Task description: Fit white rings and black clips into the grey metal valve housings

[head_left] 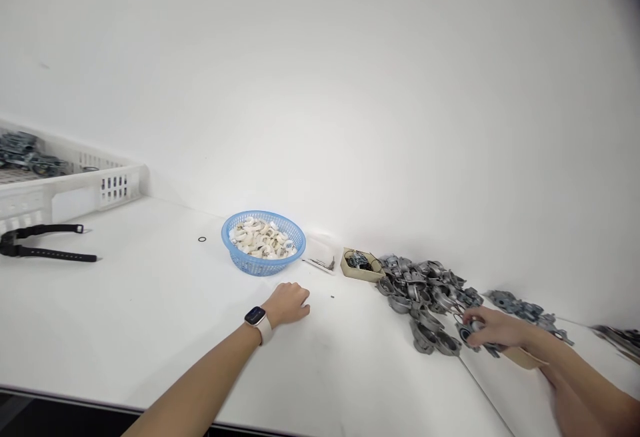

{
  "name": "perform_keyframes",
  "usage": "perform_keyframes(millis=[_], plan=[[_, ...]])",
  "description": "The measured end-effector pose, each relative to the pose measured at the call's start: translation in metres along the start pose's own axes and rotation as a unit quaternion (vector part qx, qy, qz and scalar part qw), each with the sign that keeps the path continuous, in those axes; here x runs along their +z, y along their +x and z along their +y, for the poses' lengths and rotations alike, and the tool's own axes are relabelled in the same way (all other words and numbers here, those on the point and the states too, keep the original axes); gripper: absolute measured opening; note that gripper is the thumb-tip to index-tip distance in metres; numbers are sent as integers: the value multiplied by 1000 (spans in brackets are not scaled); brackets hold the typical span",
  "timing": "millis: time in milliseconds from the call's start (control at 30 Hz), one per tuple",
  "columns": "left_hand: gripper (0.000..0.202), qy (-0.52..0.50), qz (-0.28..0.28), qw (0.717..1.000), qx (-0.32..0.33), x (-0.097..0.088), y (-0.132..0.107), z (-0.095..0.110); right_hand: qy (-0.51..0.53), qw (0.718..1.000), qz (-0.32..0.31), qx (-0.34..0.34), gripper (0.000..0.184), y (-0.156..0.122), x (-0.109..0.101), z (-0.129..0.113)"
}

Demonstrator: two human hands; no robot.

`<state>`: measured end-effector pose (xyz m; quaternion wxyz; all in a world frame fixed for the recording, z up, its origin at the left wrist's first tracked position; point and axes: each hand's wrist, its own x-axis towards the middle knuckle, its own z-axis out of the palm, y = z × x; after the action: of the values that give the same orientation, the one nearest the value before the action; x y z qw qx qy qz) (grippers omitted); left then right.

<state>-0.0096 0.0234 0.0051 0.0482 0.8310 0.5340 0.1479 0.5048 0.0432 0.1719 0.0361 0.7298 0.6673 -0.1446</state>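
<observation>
My left hand [289,303], a watch on its wrist, rests knuckles-up on the white table [150,317] just in front of the blue basket [263,241] of white ring-shaped parts. Its fingers are curled under, and what they hold, if anything, is hidden. My right hand [493,327] is at the near edge of the heap of grey metal castings [425,287]. Its fingers pinch a small round grey part [467,331].
A small tan box [361,265] of dark bits and a clear bag [320,253] sit between basket and heap. A white crate [60,187] holding metal parts stands far left, a black strap [40,242] before it. A small black ring [202,239] lies loose.
</observation>
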Motion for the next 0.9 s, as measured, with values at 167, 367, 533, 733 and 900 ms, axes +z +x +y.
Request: perform_keyframes(millis=[167,367,533,733,900], plan=[[17,-1,-4,1000,3,0,0,0,23,996,-83,0,49,5,8,-53],[17,-3,-6,1000,0,0,0,1,-20,990,-138,-26,53,10,22,-116],[18,-3,-4,1000,-3,2,1,0,-26,983,-168,-74,55,19,38,-163],[16,-2,-5,1000,-5,3,2,-2,-39,973,-184,-137,51,22,56,-220],[17,-2,-7,1000,-3,6,3,-4,-40,967,-195,-159,52,23,71,-259]])
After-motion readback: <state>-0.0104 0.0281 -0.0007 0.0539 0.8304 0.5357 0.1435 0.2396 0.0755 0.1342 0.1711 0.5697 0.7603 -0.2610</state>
